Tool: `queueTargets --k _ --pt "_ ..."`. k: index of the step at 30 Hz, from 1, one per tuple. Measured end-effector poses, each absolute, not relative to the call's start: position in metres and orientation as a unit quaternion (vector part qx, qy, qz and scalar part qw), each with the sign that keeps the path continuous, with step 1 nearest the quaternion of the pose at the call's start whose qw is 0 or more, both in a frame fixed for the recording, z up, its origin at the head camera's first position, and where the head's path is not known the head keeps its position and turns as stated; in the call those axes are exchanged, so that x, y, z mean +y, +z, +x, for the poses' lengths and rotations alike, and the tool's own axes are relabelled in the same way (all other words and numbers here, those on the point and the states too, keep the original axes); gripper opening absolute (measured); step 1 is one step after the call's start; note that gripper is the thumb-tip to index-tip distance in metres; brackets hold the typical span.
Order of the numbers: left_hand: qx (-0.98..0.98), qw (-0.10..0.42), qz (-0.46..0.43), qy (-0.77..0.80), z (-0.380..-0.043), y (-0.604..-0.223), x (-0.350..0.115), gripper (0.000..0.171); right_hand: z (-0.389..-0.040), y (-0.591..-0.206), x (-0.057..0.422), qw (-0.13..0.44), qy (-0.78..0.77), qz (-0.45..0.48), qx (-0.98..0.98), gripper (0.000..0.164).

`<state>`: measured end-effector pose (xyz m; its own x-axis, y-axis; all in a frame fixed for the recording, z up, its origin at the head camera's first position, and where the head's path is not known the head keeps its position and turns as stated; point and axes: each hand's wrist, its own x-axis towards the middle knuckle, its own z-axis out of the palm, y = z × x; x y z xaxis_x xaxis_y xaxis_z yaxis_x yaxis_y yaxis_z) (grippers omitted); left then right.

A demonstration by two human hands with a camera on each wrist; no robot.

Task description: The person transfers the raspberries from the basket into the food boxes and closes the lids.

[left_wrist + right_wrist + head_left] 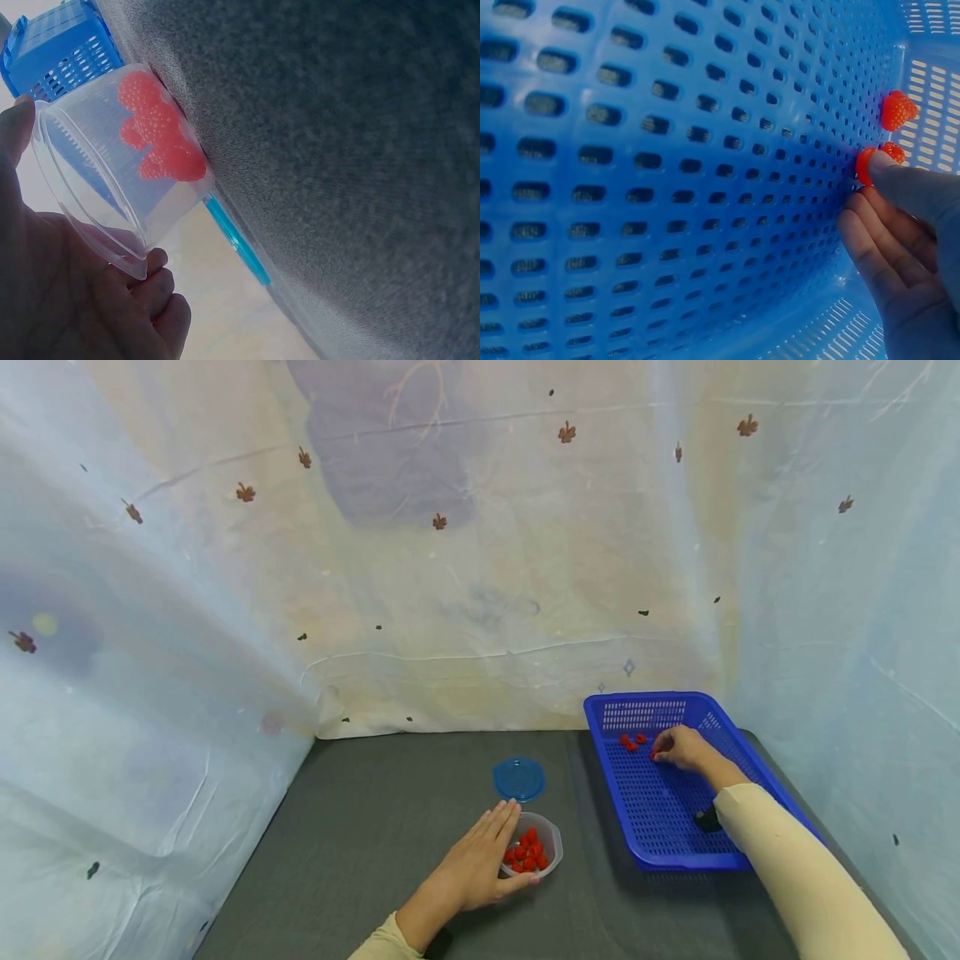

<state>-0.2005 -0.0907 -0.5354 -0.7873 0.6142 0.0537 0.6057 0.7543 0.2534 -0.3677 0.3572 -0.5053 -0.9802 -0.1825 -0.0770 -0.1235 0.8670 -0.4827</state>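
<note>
My left hand (476, 860) rests against a clear plastic tub (553, 843), its straight fingers along the far rim and its thumb at the near rim. Several red raspberries (527, 853) lie in the bottom of this tub, seen through its wall in the left wrist view. On the right, my right hand (688, 750) reaches into a blue perforated basket (660, 847). Its thumb and fingers pinch a red raspberry (865, 165), partly hidden by the thumb. Other raspberries (632, 747) lie close by on the basket floor.
A round blue lid (519, 778) lies on the grey table surface (360, 827) just beyond the tub. Inside the basket, a black object (707, 819) shows beside the right sleeve. Patterned sheeting (480, 577) hangs behind the table and along both sides.
</note>
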Motion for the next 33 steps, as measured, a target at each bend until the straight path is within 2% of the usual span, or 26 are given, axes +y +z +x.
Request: queueTargets --k 22,33 --pt "0.938 0.022 0.324 0.126 -0.200 -0.534 -0.090 0.105 -0.365 -0.499 0.356 0.063 -0.223 -0.086 0.969 0.004" --pt "0.937 0.017 0.326 0.125 -0.201 -0.534 -0.091 0.105 -0.365 -0.490 0.358 0.024 -0.254 -0.106 0.961 0.004"
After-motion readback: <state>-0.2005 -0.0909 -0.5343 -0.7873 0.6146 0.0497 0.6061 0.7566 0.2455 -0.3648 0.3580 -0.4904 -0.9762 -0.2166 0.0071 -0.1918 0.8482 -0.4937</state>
